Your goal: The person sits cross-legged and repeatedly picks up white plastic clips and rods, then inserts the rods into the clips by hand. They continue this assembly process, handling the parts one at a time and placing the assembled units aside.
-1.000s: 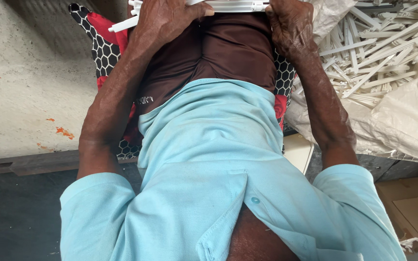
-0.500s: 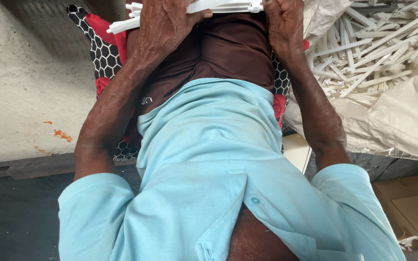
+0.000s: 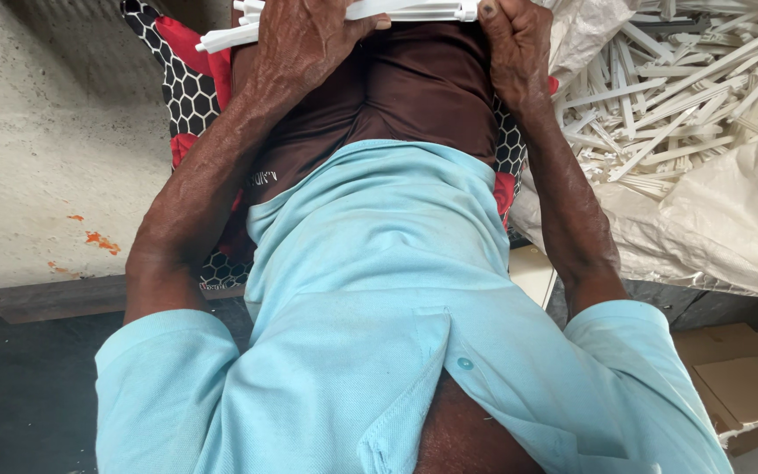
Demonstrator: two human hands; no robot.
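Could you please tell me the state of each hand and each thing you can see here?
left hand: closed over the white plastic strips.
right hand: gripping the strips' other end.
white plastic strips: bundled, held level across the lap.
loose white sticks: heaped on an open sack.
cardboard box: flaps open.

White plastic strips, bundled, held at top edge of view.
Bundle is laid roughly level across the lap, gripped near both ends; left end is splayed, upper part is cut off by frame.
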